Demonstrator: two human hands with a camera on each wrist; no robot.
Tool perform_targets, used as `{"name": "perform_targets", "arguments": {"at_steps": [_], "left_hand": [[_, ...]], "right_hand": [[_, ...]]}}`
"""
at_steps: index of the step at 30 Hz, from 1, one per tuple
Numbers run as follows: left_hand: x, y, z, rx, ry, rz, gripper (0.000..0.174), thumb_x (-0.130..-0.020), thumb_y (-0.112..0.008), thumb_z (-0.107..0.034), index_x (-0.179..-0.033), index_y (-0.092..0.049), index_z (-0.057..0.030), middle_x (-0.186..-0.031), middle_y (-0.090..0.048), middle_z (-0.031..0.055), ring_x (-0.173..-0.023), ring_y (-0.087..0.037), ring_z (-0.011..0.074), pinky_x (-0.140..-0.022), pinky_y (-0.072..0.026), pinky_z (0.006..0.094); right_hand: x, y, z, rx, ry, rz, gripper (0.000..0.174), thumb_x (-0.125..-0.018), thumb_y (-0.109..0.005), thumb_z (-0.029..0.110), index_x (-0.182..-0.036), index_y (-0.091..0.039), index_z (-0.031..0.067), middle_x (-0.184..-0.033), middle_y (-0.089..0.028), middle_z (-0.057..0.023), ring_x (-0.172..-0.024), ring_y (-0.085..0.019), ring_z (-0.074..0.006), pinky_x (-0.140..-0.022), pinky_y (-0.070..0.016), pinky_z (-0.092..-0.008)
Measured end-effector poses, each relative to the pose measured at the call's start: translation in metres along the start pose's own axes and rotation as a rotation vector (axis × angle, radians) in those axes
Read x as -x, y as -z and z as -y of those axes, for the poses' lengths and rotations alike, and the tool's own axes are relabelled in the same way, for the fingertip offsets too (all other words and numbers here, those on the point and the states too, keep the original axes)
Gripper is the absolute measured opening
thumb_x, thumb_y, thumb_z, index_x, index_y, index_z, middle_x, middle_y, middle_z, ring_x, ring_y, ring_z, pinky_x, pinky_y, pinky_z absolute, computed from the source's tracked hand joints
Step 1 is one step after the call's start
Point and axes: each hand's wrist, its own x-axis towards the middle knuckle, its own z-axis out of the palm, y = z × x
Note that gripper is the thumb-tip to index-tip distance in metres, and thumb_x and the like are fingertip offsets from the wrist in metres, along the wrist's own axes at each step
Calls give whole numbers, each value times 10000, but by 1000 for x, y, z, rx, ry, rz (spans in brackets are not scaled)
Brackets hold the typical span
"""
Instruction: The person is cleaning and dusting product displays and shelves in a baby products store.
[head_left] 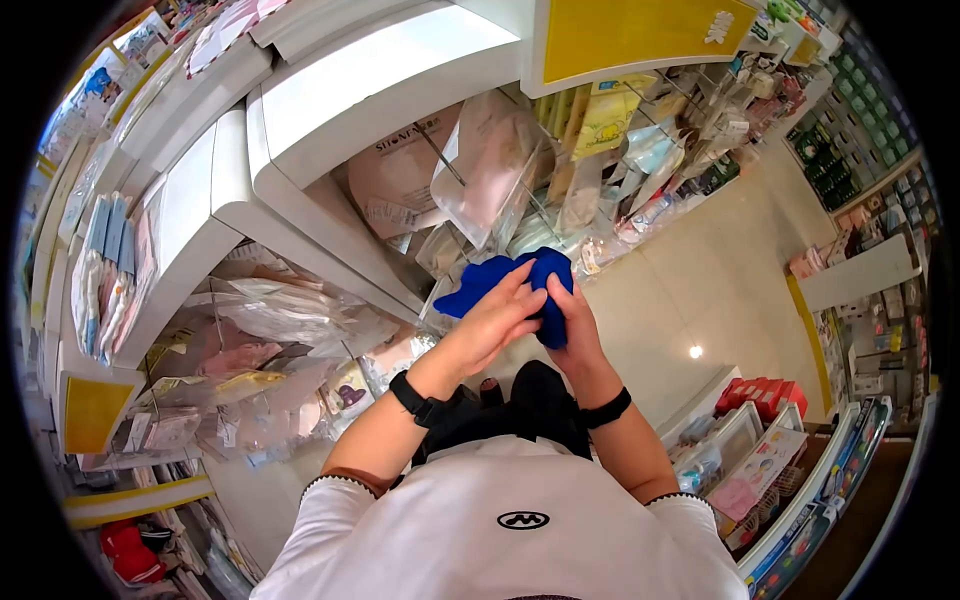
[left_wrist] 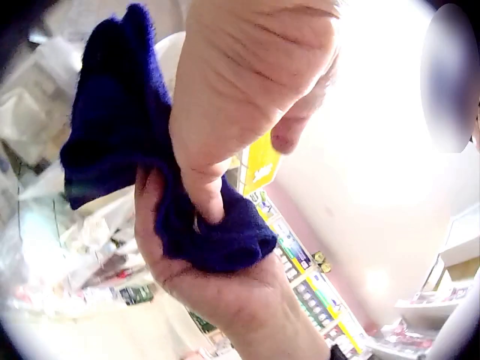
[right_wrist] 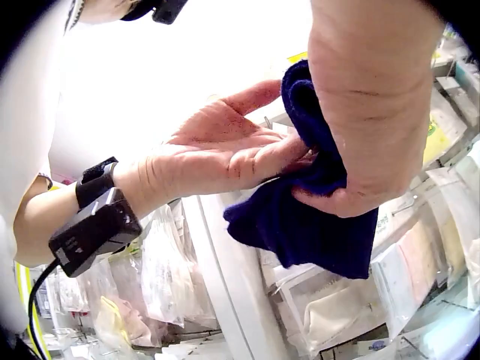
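Observation:
A soft blue cloth (head_left: 490, 282), folded and bunched, is between my two hands in front of my body. My right hand (head_left: 572, 318) grips it, the thumb lying over the cloth. In the right wrist view the cloth (right_wrist: 315, 225) hangs below my right hand (right_wrist: 371, 112). My left hand (head_left: 492, 322) reaches across with its fingers nearly straight, touching the cloth. Seen from the left wrist, a finger of my left hand (left_wrist: 251, 82) presses into a fold, its thumb apart from the cloth. The palm of my right hand (left_wrist: 217, 296) lies under the cloth (left_wrist: 112, 105).
White shelving (head_left: 390, 75) with hanging clear-bagged goods (head_left: 490, 165) stands ahead and to the left. Pale tiled floor (head_left: 700, 290) stretches to the right. Low bins (head_left: 745, 460) with packaged items stand at my right side. A black wrist device (right_wrist: 96, 229) sits on my left wrist.

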Motion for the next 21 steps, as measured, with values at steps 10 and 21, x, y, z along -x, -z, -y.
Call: {"name": "perform_targets", "arguments": {"at_steps": [10,21], "left_hand": [[-7,67,-44,-665,-516,-847,501,-796,-626,-199,-1209,-433,9,-1097,-555,90,-977,-539,158,-882,-389,276],[-76,71,-84,-513,-429,-847,479,-824,-577,-296,-1189,-481,-1,-1112,-546,97,-1012,-481,179,-871,-359,280]], "right_hand": [[-40,51,46,-59,-280,90,376,-880,-484,261,-1187,-460,45,-1094,-568,-92,-993,-560,-221,-867,-443,-369],[-54,73,86,-56,-558,118,310,-847,-542,215,-1124,-529,74,-1062,-593,-56,-975,-562,-199,-852,-443,-349]]}}
